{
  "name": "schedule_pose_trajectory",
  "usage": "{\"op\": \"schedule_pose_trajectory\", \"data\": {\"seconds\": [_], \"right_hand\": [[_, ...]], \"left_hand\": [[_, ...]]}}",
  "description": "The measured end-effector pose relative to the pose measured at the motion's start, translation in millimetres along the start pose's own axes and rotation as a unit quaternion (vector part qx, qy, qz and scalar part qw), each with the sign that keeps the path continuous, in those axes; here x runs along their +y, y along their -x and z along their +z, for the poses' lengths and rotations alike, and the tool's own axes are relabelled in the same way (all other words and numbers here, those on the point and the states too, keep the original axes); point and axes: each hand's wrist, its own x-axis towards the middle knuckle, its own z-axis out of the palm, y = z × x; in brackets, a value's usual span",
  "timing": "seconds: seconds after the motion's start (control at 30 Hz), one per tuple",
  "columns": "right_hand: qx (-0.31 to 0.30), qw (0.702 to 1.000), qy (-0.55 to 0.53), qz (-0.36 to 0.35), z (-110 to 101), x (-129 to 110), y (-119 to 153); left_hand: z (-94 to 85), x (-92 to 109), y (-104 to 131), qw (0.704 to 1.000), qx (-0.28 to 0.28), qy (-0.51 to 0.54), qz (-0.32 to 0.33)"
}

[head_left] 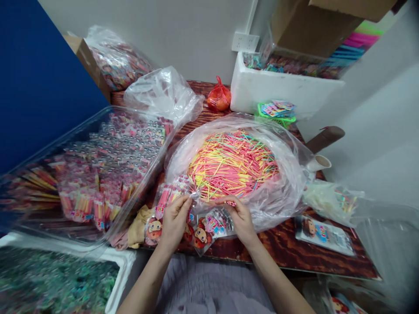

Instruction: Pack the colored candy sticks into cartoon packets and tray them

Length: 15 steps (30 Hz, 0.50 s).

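Note:
My left hand [175, 220] is closed, its thumb and forefinger pinching the edge of what looks like a clear plastic packet [195, 196]. My right hand [240, 216] is closed around a small bundle of thin pink sticks [230, 203], their ends showing at the fingers. Just beyond both hands lies a big heap of thin pink, yellow and green sticks [232, 165] in a wide-open clear plastic bag [288, 192]. Printed packets with a cartoon figure [204, 233] lie under and between my hands. Filled packets of pink sticks [163, 200] lie by my left hand.
At left, a clear plastic bin [131, 218] holds many filled packets. A white foam box [127, 257] stands below it. Behind are a red bag of round fruit [219, 97], a green basket [278, 118] and another foam box [281, 89]. A paper cup [319, 163] lies right.

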Motion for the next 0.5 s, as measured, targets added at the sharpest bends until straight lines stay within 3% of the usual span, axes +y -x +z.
{"op": "schedule_pose_trajectory", "data": {"seconds": [0.1,0.2,0.37,0.5], "right_hand": [[-0.003,1.000,0.005,-0.001,1.1,-0.6,-0.9],[-0.006,1.000,0.011,-0.004,1.4,-2.0,-2.9],[-0.010,1.000,0.014,-0.002,3.1,-2.3,-4.2],[-0.012,1.000,0.022,0.006,4.8,-1.9,-2.6]], "left_hand": [[0.9,2.1,2.5,0.999,-0.040,-0.008,0.023],[2.3,1.0,4.1,0.998,-0.063,0.004,0.002],[2.2,-3.9,4.5,0.996,-0.034,0.055,-0.054],[-2.3,-4.3,7.0,0.999,-0.032,0.019,-0.031]]}}
